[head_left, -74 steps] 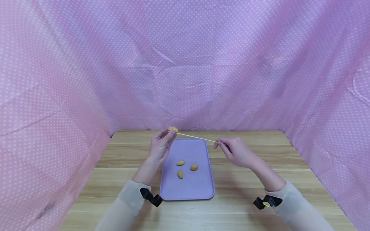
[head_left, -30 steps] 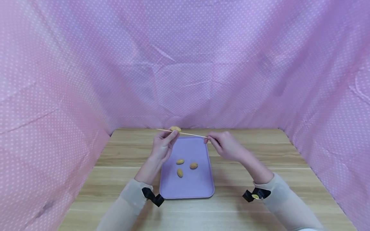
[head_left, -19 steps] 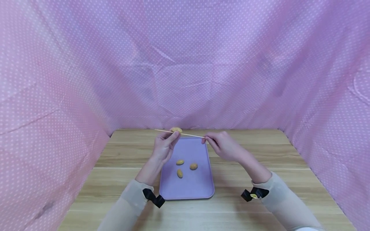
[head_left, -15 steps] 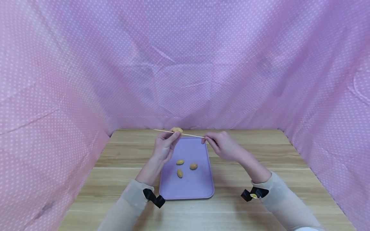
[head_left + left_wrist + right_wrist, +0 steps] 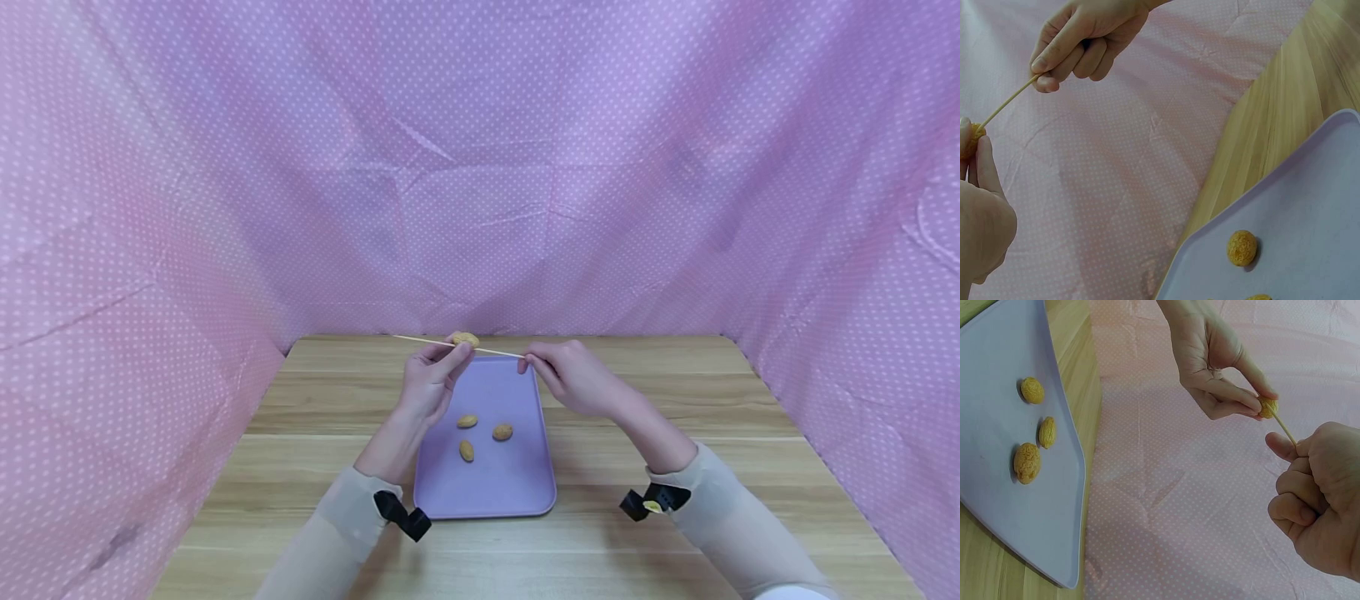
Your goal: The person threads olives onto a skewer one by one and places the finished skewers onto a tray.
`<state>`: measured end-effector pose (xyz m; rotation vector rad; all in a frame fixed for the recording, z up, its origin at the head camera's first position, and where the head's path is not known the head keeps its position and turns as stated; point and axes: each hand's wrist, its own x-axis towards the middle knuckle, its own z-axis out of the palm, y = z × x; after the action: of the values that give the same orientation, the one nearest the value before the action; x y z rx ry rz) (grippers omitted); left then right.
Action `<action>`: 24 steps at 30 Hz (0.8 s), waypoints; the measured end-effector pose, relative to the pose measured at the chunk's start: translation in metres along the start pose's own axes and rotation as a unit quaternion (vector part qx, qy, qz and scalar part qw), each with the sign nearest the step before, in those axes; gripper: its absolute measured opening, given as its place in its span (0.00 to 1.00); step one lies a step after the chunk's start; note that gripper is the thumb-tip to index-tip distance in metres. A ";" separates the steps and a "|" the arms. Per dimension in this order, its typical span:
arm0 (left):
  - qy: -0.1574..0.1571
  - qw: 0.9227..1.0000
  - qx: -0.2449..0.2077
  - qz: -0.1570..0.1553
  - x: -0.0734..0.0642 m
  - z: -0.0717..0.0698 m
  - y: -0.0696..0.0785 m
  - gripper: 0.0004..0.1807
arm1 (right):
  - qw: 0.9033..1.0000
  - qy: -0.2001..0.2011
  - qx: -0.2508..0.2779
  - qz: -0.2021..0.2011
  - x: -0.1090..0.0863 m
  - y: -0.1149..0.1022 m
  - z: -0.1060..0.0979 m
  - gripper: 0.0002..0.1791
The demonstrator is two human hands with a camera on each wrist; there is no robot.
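Above the far end of the tray, my left hand [image 5: 427, 383] pinches a small, wrinkled, golden-brown oval food piece [image 5: 467, 339] between thumb and fingertips. A thin wooden skewer [image 5: 498, 353] runs through or along that piece, its far end sticking out to the left past the fingers. In the right wrist view the skewer [image 5: 1282, 428] enters the end of the food piece [image 5: 1267, 407]. My right hand [image 5: 573, 379] grips the skewer's near end between thumb and forefinger, the other fingers curled. Only a short stretch of skewer shows between the hands.
Three similar golden-brown pieces, one of them a rounder piece [image 5: 502, 432], lie near the middle of a lilac tray [image 5: 487, 500]. The tray stands on a wooden table [image 5: 637, 533]. Pink dotted cloth [image 5: 480, 208] walls in the back and both sides.
My right hand has moved left with the skewer, closer to my left hand. The skewer's far end now sticks out farther left. My left hand and its piece have shifted slightly right.
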<state>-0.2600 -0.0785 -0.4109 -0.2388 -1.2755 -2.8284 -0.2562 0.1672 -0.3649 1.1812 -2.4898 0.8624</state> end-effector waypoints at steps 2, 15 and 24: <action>0.002 1.000 -0.001 0.002 0.000 0.001 0.000 0.21 | 1.000 -0.001 0.003 -0.001 0.001 0.000 0.001 0.13; -0.014 0.999 0.025 0.014 -0.002 0.006 -0.004 0.27 | 1.000 -0.014 0.004 0.003 0.003 -0.002 0.002 0.13; -0.023 0.999 0.046 0.008 -0.004 0.010 -0.011 0.24 | 1.000 -0.025 0.000 0.013 0.003 -0.004 0.003 0.13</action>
<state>-0.2555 -0.0642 -0.4132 -0.3117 -1.4031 -2.7578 -0.2551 0.1611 -0.3644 1.1884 -2.5497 0.8491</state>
